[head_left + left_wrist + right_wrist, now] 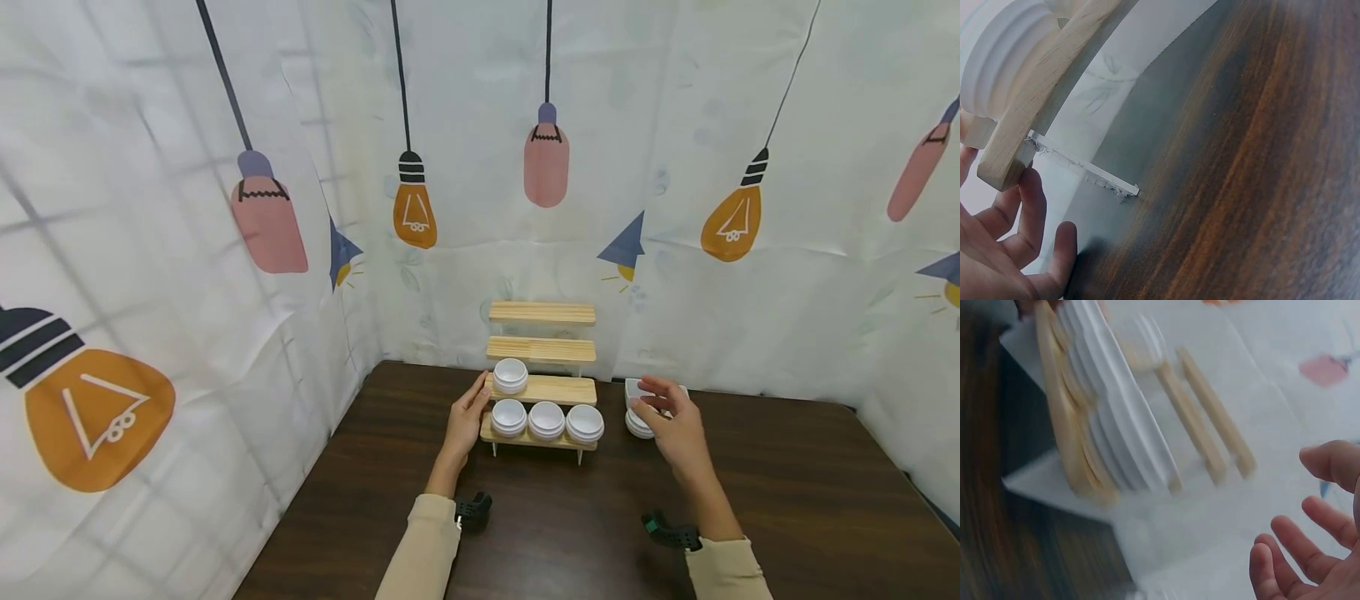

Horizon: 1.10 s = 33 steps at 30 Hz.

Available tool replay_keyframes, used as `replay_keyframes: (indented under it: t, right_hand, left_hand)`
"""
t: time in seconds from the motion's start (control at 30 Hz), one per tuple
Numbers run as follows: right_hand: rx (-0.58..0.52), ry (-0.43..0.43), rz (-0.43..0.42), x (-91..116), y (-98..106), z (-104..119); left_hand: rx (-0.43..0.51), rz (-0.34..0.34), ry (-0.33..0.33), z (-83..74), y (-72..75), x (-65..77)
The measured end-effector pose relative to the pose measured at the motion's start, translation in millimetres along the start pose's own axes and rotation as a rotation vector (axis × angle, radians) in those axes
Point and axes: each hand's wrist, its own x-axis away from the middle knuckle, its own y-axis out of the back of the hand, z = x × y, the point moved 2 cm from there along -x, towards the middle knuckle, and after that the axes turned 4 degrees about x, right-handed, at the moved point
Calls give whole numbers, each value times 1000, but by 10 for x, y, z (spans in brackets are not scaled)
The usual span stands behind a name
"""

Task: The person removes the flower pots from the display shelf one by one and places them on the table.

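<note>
A stepped display shelf with pale wooden boards stands at the back of the table. Three small white bowls line its lowest board, and another white bowl sits at the left of the board above. At the shelf's left end is my left hand; in the left wrist view its bent fingertips touch the board end. My right hand, fingers spread and holding nothing, hovers right of the shelf. Partly behind it are more white bowls and a white square container.
The dark wooden table meets a white curtain printed with lamps at the back and sides. The upper two boards of the shelf stand close to the curtain. Dark straps with cameras sit on both wrists.
</note>
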Motion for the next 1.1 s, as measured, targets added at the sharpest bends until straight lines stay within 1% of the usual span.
replay_keyframes:
  t: [0.2, 0.43, 0.57, 0.77, 1.0, 1.1]
  right_hand:
    - [-38, 48, 106, 46, -300, 129]
    - [-41, 98, 221, -30, -555, 248]
    - [-31, 122, 265, -93, -672, 323]
    - [-9, 173, 324, -211, -836, 427]
    - [-3, 171, 390, -322, -992, 509]
    - [19, 164, 408, -355, -1061, 519]
  left_hand:
    - [14, 3, -13, 11, 7, 3]
    - [4, -7, -3, 17, 10, -4]
    - [-4, -6, -2, 18, 12, -6]
    - [22, -6, -3, 12, 13, 4]
    - [17, -11, 3, 17, 18, 0]
    - [18, -9, 3, 25, 15, -5]
